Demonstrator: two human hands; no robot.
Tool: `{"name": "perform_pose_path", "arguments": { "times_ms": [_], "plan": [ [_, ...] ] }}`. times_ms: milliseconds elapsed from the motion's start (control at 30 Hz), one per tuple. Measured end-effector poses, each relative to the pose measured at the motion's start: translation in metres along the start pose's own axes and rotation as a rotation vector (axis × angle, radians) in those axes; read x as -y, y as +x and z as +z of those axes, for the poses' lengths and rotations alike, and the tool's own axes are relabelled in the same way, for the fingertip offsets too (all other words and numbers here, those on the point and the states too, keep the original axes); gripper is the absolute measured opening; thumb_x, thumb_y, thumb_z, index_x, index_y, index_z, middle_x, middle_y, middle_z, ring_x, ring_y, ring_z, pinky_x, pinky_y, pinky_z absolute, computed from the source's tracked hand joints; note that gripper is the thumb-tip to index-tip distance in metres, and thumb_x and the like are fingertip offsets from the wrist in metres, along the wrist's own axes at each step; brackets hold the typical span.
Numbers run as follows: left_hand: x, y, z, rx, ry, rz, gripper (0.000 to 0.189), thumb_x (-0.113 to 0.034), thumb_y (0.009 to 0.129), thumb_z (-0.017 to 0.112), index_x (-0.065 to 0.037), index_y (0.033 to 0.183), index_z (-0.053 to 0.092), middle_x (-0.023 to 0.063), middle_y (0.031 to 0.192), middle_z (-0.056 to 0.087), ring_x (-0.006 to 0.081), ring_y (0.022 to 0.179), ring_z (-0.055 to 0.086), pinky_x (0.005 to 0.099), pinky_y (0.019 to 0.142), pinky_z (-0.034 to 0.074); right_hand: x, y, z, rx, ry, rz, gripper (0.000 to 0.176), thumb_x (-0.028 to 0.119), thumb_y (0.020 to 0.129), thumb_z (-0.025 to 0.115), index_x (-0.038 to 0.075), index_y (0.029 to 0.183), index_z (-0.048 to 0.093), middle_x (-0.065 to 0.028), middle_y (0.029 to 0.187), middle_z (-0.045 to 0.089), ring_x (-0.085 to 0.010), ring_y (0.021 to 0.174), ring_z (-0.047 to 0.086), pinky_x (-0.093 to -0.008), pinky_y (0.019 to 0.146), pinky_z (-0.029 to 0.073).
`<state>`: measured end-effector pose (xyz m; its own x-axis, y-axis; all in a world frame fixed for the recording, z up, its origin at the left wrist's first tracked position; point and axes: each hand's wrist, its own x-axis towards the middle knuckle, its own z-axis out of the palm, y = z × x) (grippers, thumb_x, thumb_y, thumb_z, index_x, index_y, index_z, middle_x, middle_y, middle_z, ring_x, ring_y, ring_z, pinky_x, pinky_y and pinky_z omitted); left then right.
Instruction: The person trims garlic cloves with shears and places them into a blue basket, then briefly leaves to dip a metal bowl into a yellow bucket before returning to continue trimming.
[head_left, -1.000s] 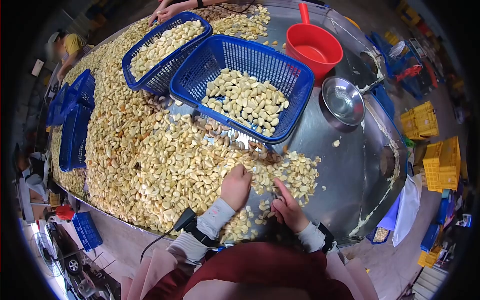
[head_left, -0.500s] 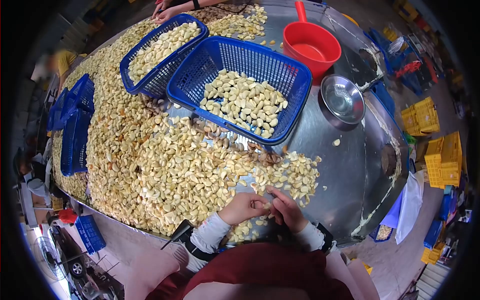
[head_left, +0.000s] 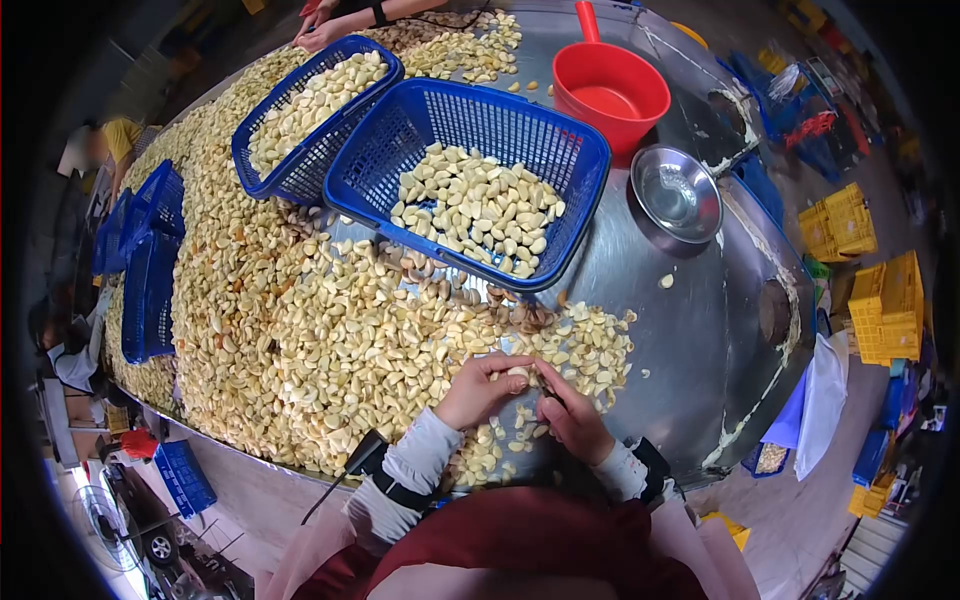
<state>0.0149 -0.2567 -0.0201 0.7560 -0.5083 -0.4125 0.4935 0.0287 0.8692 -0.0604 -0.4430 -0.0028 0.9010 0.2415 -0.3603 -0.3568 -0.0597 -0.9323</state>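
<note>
My left hand (head_left: 478, 390) is closed, its thumb and fingers pinching a pale clove (head_left: 519, 372) that looks like peeled garlic. Right beside it, my right hand (head_left: 574, 420) is closed with its fingertips against the same clove. Something dark shows in the right palm, too small to name. Both hands are just above the near edge of a wide pile of cream-coloured cloves (head_left: 350, 370) on a metal table (head_left: 680, 370). Several loose cloves lie under and around the fingers.
Beyond the hands stand a blue basket (head_left: 455, 255) partly filled with cloves and a fuller blue basket (head_left: 285, 185). A red dipper (head_left: 610, 95) and a metal bowl (head_left: 676, 193) are at the right. Empty-looking blue baskets (head_left: 148, 290) sit at left. Another person's hands (head_left: 320, 30) work at the far edge.
Both hands have risen slightly away from my body and come closer together around the clove. The view has shifted a little; the baskets, dipper and bowl stay in place on the table.
</note>
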Motion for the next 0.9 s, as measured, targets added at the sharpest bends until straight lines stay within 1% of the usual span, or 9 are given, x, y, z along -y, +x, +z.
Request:
{"name": "perform_pose_path", "arguments": {
  "times_ms": [33, 100, 200, 333, 500, 667, 700, 733, 900],
  "plan": [
    [0.002, -0.003, 0.001, 0.001, 0.002, -0.003, 0.024, -0.007, 0.087, 0.063, 0.001, 0.11, 0.063, 0.0032, 0.087, 0.06, 0.0079, 0.075, 0.054, 0.0211, 0.065, 0.044, -0.003, 0.0, 0.003, -0.002, 0.003, 0.001, 0.05, 0.016, 0.096, 0.045, 0.007, 0.144, 0.032, -0.0108, 0.094, 0.061, -0.0163, 0.076, 0.061, -0.0257, 0.073, 0.048],
    [0.006, -0.009, 0.001, 0.026, -0.476, -0.056, 0.034, -0.004, 0.088, 0.061, 0.0, 0.121, 0.054, 0.0018, 0.086, 0.058, 0.0075, 0.071, 0.053, 0.0199, 0.064, 0.044, -0.009, 0.004, 0.008, 0.018, -0.123, -0.226, 0.051, 0.016, 0.095, 0.045, 0.002, 0.142, 0.031, -0.0217, 0.119, 0.058, -0.0271, 0.11, 0.058, -0.0329, 0.093, 0.043],
    [0.025, -0.009, -0.002, 0.05, -0.699, -0.04, 0.033, -0.004, 0.091, 0.057, -0.001, 0.124, 0.05, 0.0035, 0.087, 0.057, 0.0098, 0.073, 0.057, 0.0221, 0.063, 0.048, -0.001, 0.001, 0.016, 0.019, -0.093, -0.205, 0.05, 0.015, 0.095, 0.044, 0.0, 0.141, 0.033, -0.025, 0.133, 0.048, -0.0294, 0.124, 0.049, -0.0335, 0.098, 0.039],
    [0.013, -0.015, 0.0, -0.041, -0.747, -0.222, 0.032, -0.003, 0.093, 0.054, 0.0, 0.125, 0.05, 0.008, 0.098, 0.062, 0.0131, 0.083, 0.063, 0.0227, 0.073, 0.054, -0.008, -0.001, 0.011, 0.055, -0.131, -0.172, 0.051, 0.016, 0.094, 0.045, 0.001, 0.141, 0.032, -0.0231, 0.124, 0.055, -0.0284, 0.113, 0.057, -0.0345, 0.092, 0.043],
    [0.013, -0.018, -0.001, 0.011, -0.647, -0.184, 0.037, -0.004, 0.093, 0.053, 0.002, 0.129, 0.047, 0.0106, 0.105, 0.063, 0.0129, 0.087, 0.064, 0.0223, 0.077, 0.055, -0.005, 0.001, 0.009, 0.052, -0.121, -0.128, 0.051, 0.018, 0.095, 0.045, 0.004, 0.142, 0.033, -0.0174, 0.1, 0.064, -0.0303, 0.086, 0.064, -0.0372, 0.076, 0.048],
    [0.007, -0.022, 0.006, 0.02, -0.673, -0.227, 0.036, -0.005, 0.095, 0.05, 0.003, 0.13, 0.046, 0.0087, 0.103, 0.063, 0.0093, 0.081, 0.061, 0.0196, 0.072, 0.052, 0.004, 0.002, 0.011, -0.103, -0.414, -0.272, 0.051, 0.018, 0.093, 0.048, 0.005, 0.141, 0.034, -0.0195, 0.103, 0.063, -0.0355, 0.089, 0.063, -0.038, 0.073, 0.049],
    [0.008, -0.023, 0.007, 0.062, -0.669, -0.204, 0.036, -0.005, 0.095, 0.049, 0.004, 0.13, 0.046, 0.0079, 0.107, 0.062, 0.009, 0.086, 0.06, 0.0199, 0.079, 0.051, 0.005, 0.003, 0.01, -0.103, -0.498, -0.299, 0.051, 0.017, 0.093, 0.049, 0.005, 0.14, 0.035, -0.0209, 0.107, 0.062, -0.0365, 0.092, 0.063, -0.0385, 0.074, 0.05],
    [0.009, -0.024, 0.007, 0.104, -0.664, -0.181, 0.035, -0.005, 0.096, 0.048, 0.005, 0.13, 0.047, 0.0072, 0.112, 0.061, 0.0086, 0.091, 0.058, 0.0203, 0.085, 0.049, 0.005, 0.003, 0.01, -0.103, -0.497, -0.299, 0.051, 0.017, 0.093, 0.049, 0.005, 0.14, 0.035, -0.0209, 0.107, 0.062, -0.0365, 0.092, 0.063, -0.0385, 0.074, 0.05],
    [0.015, -0.023, -0.006, 0.182, -0.676, -0.226, 0.034, -0.005, 0.096, 0.048, 0.005, 0.128, 0.048, 0.007, 0.112, 0.061, 0.0076, 0.092, 0.058, 0.0194, 0.084, 0.048, -0.003, 0.006, 0.005, -0.018, -0.351, -0.343, 0.045, 0.012, 0.09, 0.054, 0.002, 0.133, 0.045, -0.0205, 0.125, 0.055, -0.0337, 0.11, 0.058, -0.0355, 0.089, 0.048]
  ]
}}
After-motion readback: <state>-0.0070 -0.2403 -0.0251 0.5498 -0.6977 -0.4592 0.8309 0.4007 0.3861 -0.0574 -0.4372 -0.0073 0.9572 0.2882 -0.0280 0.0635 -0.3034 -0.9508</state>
